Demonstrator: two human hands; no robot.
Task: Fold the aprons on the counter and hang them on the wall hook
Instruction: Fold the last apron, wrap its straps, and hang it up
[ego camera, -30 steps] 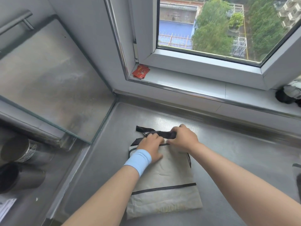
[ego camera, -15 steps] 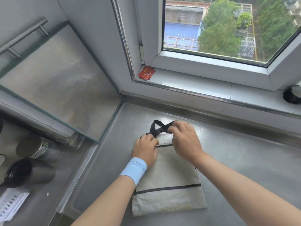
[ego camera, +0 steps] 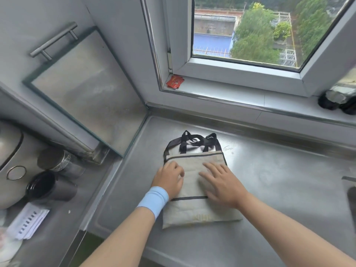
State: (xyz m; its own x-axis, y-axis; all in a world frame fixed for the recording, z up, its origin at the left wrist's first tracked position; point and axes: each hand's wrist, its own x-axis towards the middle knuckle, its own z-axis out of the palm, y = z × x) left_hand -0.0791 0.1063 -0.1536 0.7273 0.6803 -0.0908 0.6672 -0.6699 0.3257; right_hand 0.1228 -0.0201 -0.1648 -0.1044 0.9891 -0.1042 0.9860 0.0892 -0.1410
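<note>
The folded apron (ego camera: 192,164) is pressed flat under the right hand (ego camera: 223,185), fingers spread, and the left hand (ego camera: 168,181), fingers bent, grip unclear, probably so the fold is kept.

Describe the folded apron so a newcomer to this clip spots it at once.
Below the window, on the steel counter, the folded apron lies under the left hand and right hand. It is a beige cloth rectangle with black trim, black straps bunched at its far end, unlike the metal cups to its left.
</note>
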